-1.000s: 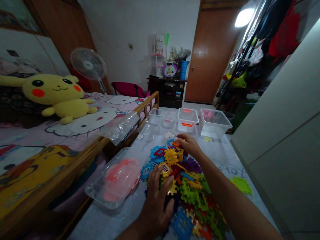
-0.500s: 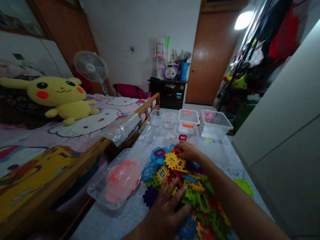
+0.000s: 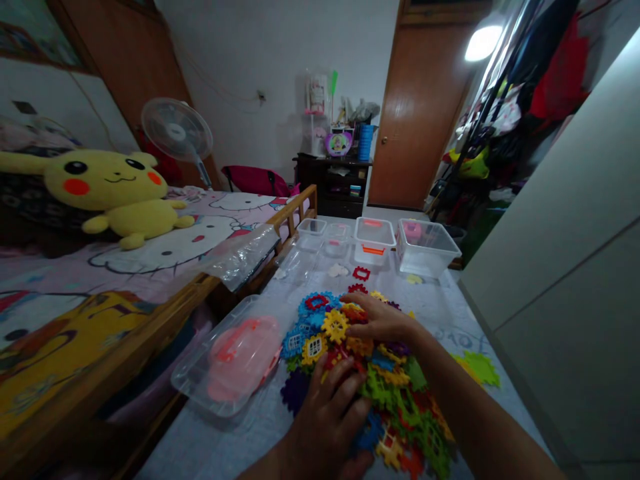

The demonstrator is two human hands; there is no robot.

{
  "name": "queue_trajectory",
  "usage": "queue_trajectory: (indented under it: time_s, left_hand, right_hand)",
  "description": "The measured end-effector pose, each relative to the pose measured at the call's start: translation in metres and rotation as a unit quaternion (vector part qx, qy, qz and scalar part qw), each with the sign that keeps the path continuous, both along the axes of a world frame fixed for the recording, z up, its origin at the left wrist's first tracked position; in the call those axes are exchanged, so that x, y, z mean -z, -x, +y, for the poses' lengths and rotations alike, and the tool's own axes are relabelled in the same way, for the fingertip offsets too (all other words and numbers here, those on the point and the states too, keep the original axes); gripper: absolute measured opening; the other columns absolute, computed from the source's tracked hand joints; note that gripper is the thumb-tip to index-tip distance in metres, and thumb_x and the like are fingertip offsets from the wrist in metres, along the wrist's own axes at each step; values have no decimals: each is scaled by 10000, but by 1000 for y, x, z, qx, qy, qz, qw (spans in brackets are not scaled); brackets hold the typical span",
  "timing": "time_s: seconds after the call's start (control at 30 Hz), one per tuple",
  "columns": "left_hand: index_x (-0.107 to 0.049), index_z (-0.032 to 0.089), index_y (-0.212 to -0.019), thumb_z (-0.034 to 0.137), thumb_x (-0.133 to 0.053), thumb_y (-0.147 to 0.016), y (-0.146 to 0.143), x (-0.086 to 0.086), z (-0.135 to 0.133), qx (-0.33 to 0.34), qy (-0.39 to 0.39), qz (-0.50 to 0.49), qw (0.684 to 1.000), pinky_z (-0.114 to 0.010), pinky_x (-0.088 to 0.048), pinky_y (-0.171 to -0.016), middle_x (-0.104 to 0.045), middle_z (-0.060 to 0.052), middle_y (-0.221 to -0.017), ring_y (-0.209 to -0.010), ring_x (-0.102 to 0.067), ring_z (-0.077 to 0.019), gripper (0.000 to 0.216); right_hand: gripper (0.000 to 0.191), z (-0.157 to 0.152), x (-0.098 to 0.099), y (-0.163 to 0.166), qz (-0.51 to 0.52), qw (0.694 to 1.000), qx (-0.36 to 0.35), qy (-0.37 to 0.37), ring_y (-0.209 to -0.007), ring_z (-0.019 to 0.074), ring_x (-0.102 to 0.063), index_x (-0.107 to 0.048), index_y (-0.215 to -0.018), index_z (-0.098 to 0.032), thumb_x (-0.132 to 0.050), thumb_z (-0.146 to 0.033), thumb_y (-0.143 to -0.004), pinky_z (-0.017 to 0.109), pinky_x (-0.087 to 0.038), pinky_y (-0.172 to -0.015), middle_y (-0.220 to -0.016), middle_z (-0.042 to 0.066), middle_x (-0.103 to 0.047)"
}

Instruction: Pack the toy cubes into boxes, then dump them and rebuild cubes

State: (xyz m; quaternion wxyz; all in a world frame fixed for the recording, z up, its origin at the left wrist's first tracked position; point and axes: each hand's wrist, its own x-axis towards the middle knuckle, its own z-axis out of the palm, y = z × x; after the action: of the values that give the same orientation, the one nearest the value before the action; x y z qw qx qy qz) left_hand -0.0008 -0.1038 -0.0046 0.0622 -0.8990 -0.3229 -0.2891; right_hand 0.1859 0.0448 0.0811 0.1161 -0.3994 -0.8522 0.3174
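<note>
The right hand reaches over the far part of a big heap of bumpy plastic pieces, its thumb and fingers apart around an orange bit; I can't tell if it's pinching that. The left hand lies loose on the near part of the heap, fingers a little bent. The heap sits in the middle of the table. Past it lies a red piece, then see-through boxes. Left of the heap is a clear lid. On the bed sits a yellow stuffed toy.
</note>
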Motion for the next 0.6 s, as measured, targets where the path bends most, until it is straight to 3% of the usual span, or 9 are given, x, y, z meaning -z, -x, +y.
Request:
queue_trajectory:
  time_s: [0.1, 0.27, 0.6]
  left_hand:
    - [-544, 222, -1260, 456, -600, -787, 1, 3, 0, -18, -21, -18, 999, -605, -52, -1208, -563, -101, -1356, -1428, -313, -356, 531]
    - [-506, 175, -1319, 441, -637, -773, -1, 4, 0, -30, -49, -69, 996, -611, -83, -1192, -487, -134, -1376, -1442, -240, -397, 621]
    - [-369, 133, -1452, 560, -652, -807, -1, -6, -2, -63, -16, -48, 997, -629, -77, -1182, -267, -192, -1532, -1462, -160, -435, 823]
  right_hand:
    - [806, -4, 8, 18, -45, 998, -40, -23, -1243, 328, -547, -487, -1418, -159, -779, -319, -685, 477, -417, -1061, -1372, 174, -566]
    - [736, -11, 13, 26, -35, 996, -23, -76, -1218, 319, -562, -496, -1395, -145, -718, -172, -694, 476, -434, -1039, -1325, 180, -590]
    - [738, -40, -7, -31, 91, 994, 53, -32, -1307, 294, -507, -379, -1442, -205, -647, -196, -755, 492, -398, -1102, -1434, 136, -513]
